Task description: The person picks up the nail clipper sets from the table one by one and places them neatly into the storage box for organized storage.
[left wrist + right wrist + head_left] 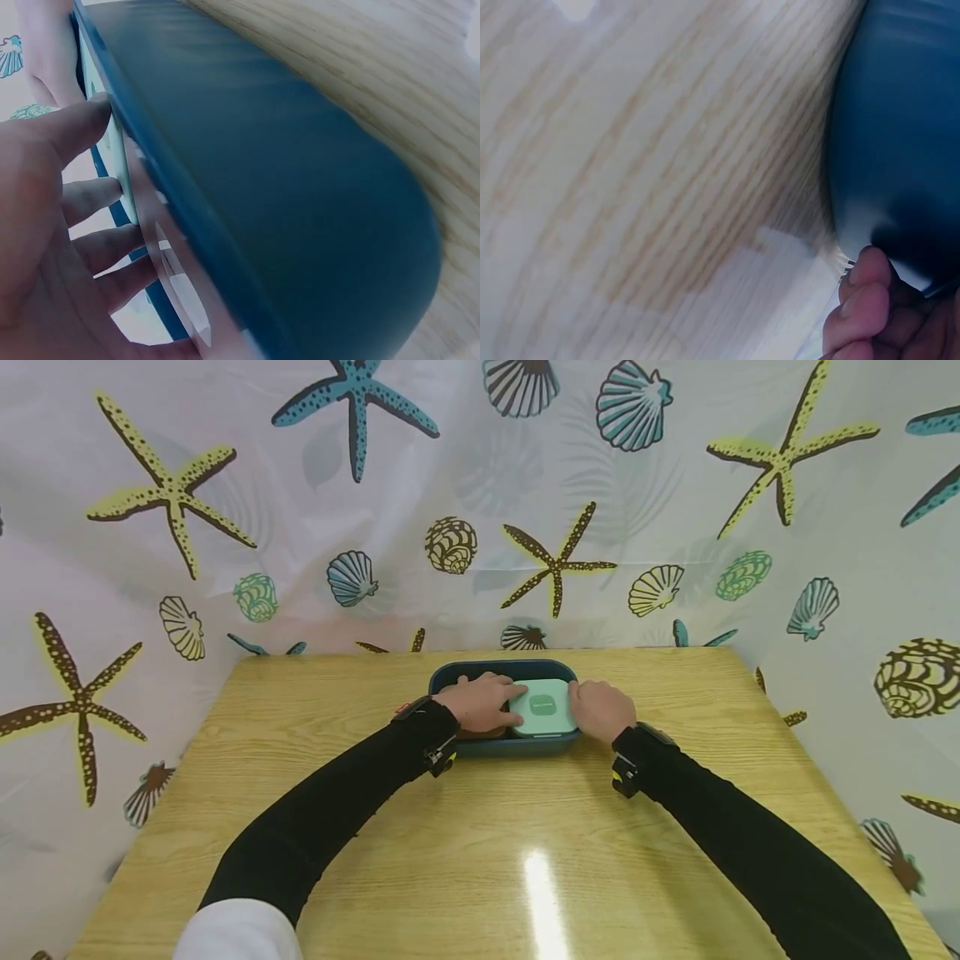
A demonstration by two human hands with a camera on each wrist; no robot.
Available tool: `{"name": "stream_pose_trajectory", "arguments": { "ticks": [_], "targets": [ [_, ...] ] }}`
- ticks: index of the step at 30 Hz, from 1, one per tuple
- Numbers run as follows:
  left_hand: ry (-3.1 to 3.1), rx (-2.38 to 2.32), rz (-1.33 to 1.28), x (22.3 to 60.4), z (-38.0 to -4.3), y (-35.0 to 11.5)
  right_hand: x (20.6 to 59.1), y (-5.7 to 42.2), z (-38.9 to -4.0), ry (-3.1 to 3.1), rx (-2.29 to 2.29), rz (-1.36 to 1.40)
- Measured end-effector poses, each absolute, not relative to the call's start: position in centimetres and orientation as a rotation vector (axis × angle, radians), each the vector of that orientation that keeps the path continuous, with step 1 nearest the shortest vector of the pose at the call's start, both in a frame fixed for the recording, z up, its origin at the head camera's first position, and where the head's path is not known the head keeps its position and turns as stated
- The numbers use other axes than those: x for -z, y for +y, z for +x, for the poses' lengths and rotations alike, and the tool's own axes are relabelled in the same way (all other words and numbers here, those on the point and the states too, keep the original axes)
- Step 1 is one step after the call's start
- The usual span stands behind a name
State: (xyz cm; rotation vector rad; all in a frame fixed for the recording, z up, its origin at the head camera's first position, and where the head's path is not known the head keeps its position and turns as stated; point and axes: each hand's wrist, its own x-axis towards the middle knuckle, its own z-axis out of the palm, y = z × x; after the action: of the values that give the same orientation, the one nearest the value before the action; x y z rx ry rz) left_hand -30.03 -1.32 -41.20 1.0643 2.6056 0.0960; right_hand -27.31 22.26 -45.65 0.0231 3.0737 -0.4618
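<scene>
A dark blue oblong bin (510,747) stands near the back of the table. Inside it, on the right, lies a mint-green square box (543,708) with a darker label on its lid. A brownish-pink box (480,734) sits to its left, mostly covered by my left hand (477,702). The spread fingers of that hand rest across both lids, its thumb and forefinger touching the mint box. At the bin's right end my right hand (602,710) grips the rim; its curled fingers (861,311) lie against the outer wall in the right wrist view.
The wooden table (480,843) extends in front of the bin and to both sides. Behind it hangs a white cloth (420,468) printed with starfish and shells, which also runs along the left and right sides.
</scene>
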Motion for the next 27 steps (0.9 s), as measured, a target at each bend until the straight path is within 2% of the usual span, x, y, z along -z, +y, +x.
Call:
{"name": "stream_pose_trajectory", "arguments": {
  "ticks": [17,27],
  "targets": [
    [2.631,-0.162,1.054,41.8,-30.3,-1.9,45.9,22.4,-27.2,3.059,0.532,0.017],
    [2.855,-0.3,0.965,41.8,-31.0,-6.0,46.1,22.3,-27.2,3.076,0.52,0.032]
  ]
}}
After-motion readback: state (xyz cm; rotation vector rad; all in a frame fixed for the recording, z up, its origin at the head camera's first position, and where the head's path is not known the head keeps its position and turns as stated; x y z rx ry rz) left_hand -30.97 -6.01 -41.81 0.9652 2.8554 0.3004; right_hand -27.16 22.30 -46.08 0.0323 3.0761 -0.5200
